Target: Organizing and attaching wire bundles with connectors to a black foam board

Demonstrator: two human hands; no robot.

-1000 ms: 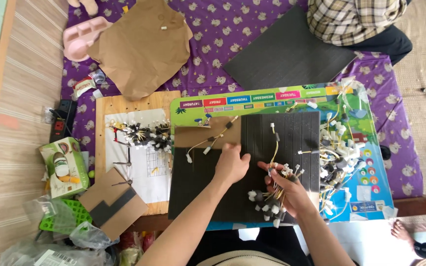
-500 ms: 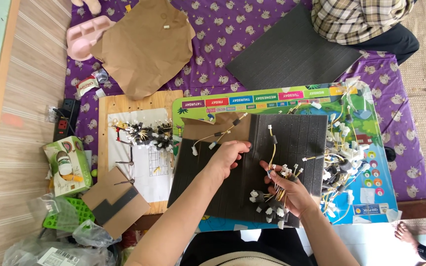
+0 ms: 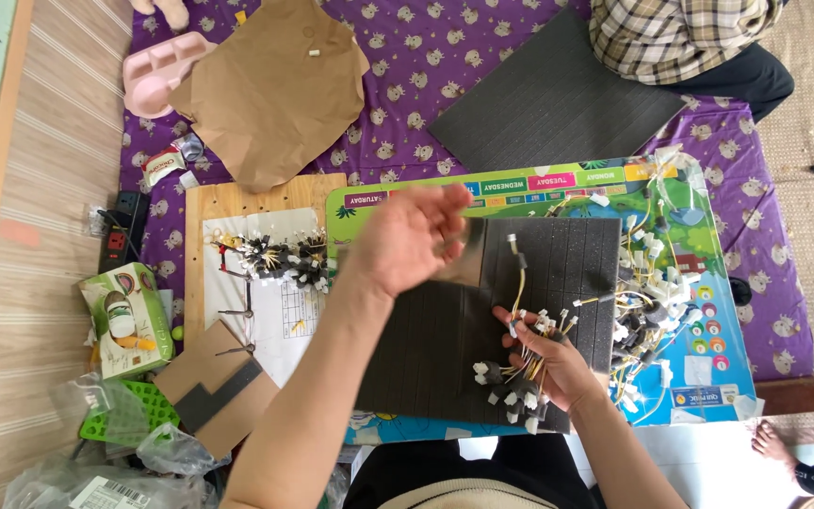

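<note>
1. Head view: the right hand (image 3: 546, 363) grips a bundle of short wires (image 3: 518, 368) with white and black connectors, fingers curled around it, low on the dark foam sheet (image 3: 435, 349).
2. The left hand (image 3: 405, 238) is raised above the foam sheet's upper edge, blurred, fingers loosely spread and holding nothing that can be made out.
3. The foam sheet lies on a colourful board (image 3: 708, 377), and a loose heap of wires (image 3: 652, 283) sits just to the right of the foam.
4. A wooden board (image 3: 204, 203) to the left carries a paper sheet (image 3: 284, 325) and a dark cluster of connectors (image 3: 280, 259).
5. Farther up, brown paper (image 3: 270, 85) and a second dark foam sheet (image 3: 548, 99) rest on the purple cloth (image 3: 407, 57).
6. A green carton (image 3: 124, 316) stands at the left edge, near plastic bags (image 3: 96, 462).
7. Another person in a plaid shirt (image 3: 680, 33) sits at the top right.
</note>
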